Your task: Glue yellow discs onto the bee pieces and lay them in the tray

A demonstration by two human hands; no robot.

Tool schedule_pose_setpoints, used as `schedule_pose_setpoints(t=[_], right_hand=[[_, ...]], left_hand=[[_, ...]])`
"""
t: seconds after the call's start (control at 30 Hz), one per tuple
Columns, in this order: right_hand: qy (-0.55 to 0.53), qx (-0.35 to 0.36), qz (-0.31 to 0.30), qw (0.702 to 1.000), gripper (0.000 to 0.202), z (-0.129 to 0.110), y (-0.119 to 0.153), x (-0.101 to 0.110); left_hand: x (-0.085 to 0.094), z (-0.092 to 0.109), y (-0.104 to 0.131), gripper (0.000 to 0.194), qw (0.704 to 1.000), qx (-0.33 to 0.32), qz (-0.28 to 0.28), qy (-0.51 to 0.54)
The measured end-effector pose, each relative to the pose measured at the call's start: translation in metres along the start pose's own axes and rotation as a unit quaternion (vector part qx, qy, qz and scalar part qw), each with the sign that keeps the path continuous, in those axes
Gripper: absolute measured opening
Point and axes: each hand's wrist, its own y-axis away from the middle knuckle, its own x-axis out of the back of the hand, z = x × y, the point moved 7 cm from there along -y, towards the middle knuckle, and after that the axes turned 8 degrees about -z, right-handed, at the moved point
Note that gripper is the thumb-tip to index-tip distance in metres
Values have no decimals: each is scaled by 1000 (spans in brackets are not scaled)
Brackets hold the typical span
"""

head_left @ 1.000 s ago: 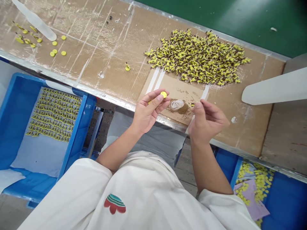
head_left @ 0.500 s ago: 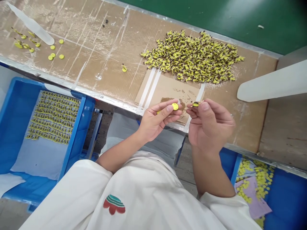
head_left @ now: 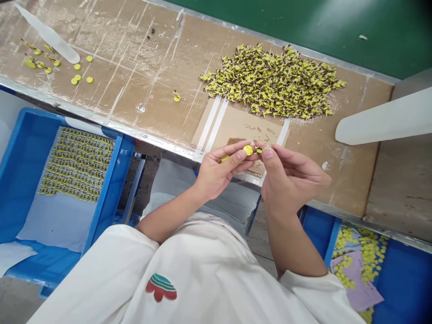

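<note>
Between the thumb and fingers of my left hand (head_left: 219, 171) is a small round yellow disc (head_left: 248, 150). Another yellow piece (head_left: 224, 158) shows deeper in the same hand. My right hand (head_left: 290, 177) pinches a tiny yellow and dark brown figure (head_left: 259, 150) right beside the disc; whether the two touch I cannot tell. Both hands are over the table's near edge, above a cardboard sheet (head_left: 232, 119) with white tape strips. Beyond them lies a big pile of similar yellow and brown figures (head_left: 270, 83).
Loose yellow discs (head_left: 89, 80) and several assembled pieces lie at the table's left; one figure on a disc (head_left: 176, 96) stands mid-table. A blue bin (head_left: 116, 171) at left holds rows of pieces. Another blue bin (head_left: 401, 274) at right holds yellow discs. A white tapered object (head_left: 381, 117) juts in from the right.
My right hand has moved left, bringing the figure up to the disc in my left hand. The left hand has hardly moved, and the view has shifted slightly.
</note>
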Motion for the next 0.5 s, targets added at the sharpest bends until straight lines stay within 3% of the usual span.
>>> schedule_pose_setpoints(t=[0.5], right_hand=[[24,21,5,999,16,-2,0,0]], left_hand=[[-1,2,-1,22,999,-28,-16,-21]])
